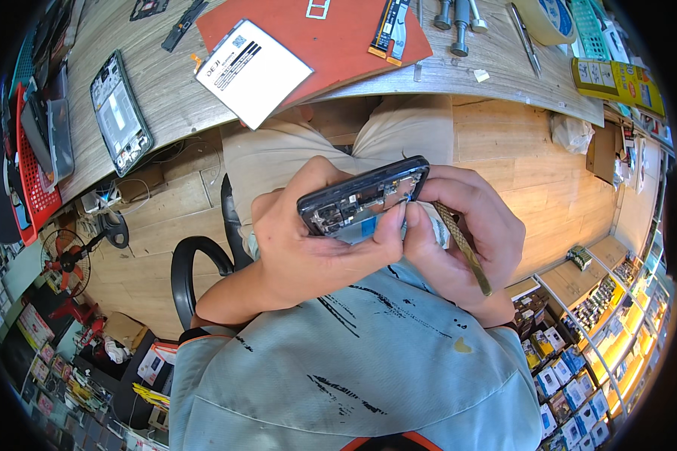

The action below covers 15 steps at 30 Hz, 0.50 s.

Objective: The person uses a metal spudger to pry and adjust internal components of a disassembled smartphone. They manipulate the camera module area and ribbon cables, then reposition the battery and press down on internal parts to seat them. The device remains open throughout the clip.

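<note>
My left hand (pixel 308 248) is closed around an opened black phone (pixel 362 197), tilted up over my lap. Its back cover is off, so the circuit board and small metal parts show, with a bit of blue inside. Across from it, my right hand (pixel 470 225) is closed at the phone's right end, thumb tip pressed near the left thumb at the lower edge. Tucked in the right hand's fingers is a slim flat tool (pixel 465 248) with a gold patterned surface, pointing down toward the wrist. A pale, shiny piece (pixel 438 225) shows beside the right thumb; its kind I cannot make out.
On the wooden bench (pixel 180 83) ahead lies a red mat (pixel 308 52) with a white phone battery (pixel 254 74). Another opened phone (pixel 120 113) lies left, near a red basket (pixel 37 165). Screwdrivers (pixel 459 30), a pen (pixel 525 39) and a yellow can (pixel 617 81) lie right. A chair armrest (pixel 192 274) is beside me.
</note>
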Available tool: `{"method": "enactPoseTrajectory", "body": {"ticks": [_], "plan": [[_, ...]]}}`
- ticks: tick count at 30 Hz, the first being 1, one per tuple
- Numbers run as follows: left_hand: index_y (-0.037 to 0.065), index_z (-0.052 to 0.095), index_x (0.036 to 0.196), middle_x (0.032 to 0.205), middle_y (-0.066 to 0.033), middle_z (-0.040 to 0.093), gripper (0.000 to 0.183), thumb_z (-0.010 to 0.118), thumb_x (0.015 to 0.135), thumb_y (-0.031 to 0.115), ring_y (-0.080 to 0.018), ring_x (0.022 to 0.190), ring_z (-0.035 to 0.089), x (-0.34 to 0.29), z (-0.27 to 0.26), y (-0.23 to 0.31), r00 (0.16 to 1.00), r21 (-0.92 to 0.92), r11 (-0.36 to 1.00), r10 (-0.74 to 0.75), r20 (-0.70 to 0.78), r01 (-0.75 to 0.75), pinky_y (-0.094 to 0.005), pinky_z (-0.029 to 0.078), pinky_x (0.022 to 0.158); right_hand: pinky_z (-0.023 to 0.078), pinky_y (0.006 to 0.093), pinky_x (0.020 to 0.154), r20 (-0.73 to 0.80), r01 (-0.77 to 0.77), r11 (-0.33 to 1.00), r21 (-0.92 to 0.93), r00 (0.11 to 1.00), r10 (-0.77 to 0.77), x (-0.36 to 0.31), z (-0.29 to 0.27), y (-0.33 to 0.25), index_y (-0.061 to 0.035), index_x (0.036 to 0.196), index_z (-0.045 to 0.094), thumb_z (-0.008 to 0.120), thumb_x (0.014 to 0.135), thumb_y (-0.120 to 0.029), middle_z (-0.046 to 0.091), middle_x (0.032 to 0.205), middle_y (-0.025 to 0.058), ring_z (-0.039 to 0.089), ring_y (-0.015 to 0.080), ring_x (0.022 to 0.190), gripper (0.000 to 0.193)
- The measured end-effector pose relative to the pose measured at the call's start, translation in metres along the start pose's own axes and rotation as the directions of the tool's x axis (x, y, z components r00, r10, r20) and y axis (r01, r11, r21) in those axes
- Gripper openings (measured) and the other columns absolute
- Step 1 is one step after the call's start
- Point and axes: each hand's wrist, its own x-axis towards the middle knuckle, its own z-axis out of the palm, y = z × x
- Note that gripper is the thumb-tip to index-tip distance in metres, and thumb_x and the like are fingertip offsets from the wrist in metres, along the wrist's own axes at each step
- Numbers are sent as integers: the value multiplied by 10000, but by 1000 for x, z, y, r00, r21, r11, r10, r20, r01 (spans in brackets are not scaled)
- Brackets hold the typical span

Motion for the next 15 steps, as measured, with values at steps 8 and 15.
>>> {"method": "enactPoseTrajectory", "body": {"ticks": [8,15], "plan": [[7,684,894,791,-49,788,318,939,762,145,-44,673,721,0,-3,-1,999,-16,1000,-12,34,12,-221,545,584,591,313,845,-19,25,1000,-17,999,-25,1,1,0,41,1061,725,788,841,70,762,1086,186,756,234,957,230],[7,664,911,838,-54,807,319,932,778,119,-45,731,739,-1,-5,2,996,-56,997,-46,74,50,-211,560,634,586,318,880,21,-12,998,66,1000,11,-2,-3,4,57,1085,728,784,859,66,754,1111,191,746,237,999,232]]}}
